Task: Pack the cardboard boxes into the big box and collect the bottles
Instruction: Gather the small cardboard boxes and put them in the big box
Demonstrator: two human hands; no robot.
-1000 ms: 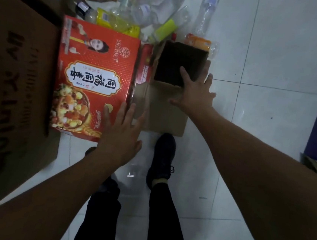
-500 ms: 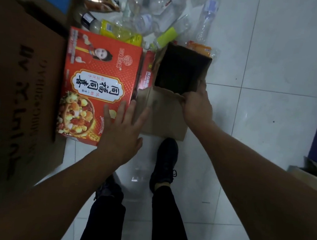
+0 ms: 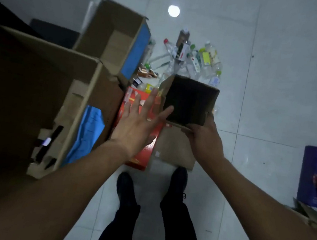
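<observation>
4 cardboard boxes, 1 red box, approx. a dozen bottles.

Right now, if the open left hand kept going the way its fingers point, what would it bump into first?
Probably the small open cardboard box held by the right hand. The left hand already has fingertips near its edge, though depth is hard to judge.

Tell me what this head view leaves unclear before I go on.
- Large brown cardboard box: cut off by the left edge; interior too dark.
- Red printed carton: mostly covered by the left hand.
- Small open brown box in the right hand: inside in shadow.
- Clear plastic bottles: labels too small.
</observation>
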